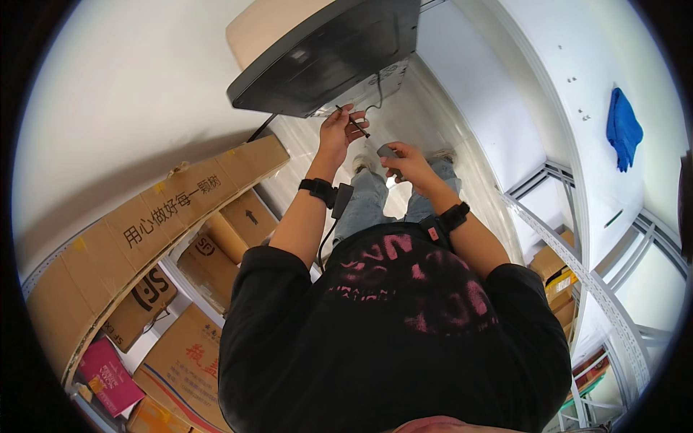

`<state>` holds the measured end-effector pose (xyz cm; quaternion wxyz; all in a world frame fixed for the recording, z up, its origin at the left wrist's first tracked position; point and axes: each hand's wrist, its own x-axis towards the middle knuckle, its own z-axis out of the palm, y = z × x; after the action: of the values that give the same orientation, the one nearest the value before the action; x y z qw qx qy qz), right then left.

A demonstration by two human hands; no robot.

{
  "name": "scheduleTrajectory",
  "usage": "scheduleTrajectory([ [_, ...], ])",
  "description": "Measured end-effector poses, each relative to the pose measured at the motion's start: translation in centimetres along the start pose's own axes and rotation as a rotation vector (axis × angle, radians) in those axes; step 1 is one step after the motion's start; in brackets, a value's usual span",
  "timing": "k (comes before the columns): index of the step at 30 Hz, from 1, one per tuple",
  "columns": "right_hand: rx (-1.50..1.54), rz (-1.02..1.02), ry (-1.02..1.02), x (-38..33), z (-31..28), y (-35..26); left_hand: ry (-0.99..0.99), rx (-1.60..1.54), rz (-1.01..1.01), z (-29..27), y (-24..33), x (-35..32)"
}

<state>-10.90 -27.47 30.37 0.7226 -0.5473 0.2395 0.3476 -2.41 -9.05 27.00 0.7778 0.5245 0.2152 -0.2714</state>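
Nearest: black shirt [361, 361] with faded pink print, then blue jeans [362, 202] beyond its hem. Wrist straps next, black, one on the left [316, 188] with a small black box [343, 201] alongside, one on the right [455, 215].

Step in hand, by the look of the grips: bringing two small pieces near each other, apart at present. Next move, as judged: calls for a steady hold on the block, a fine turn of the stick to line up its end, and slack in any cable nearby.

Right hand [408, 165]: partly closed, fingers curled around a small grey block [388, 152]; forearm angled inward from the right, elbow bent. Left hand [345, 131], a little farther out: slim black stick [353, 123] pinched in the fingers, remaining fingers loosely spread; forearm reaching forward, stick slanting down toward the block. Cannot tell: stick joined to the cable behind or separate.

Farther: dark cable [380, 94] dropping from below a large dark panel [325, 61], possibly the back of a screen, just beyond the left hand. Pale floor [426, 108] underneath. Long cardboard carton [159, 206] off left; blue cloth [624, 131] on the wall, far right.
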Motion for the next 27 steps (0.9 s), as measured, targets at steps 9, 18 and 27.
scheduleTrajectory([
  [9,0.149,0.101,-0.009,4.5,7.7,6.2,0.134,0.023,-0.046,-9.3,0.0,0.0],
  [18,0.192,0.044,0.070,5.5,9.9,6.9,0.077,0.066,-0.047,-10.9,0.9,1.2],
  [27,0.259,0.020,0.105,5.9,10.1,7.4,0.043,0.053,-0.048,-11.4,1.1,1.4],
])
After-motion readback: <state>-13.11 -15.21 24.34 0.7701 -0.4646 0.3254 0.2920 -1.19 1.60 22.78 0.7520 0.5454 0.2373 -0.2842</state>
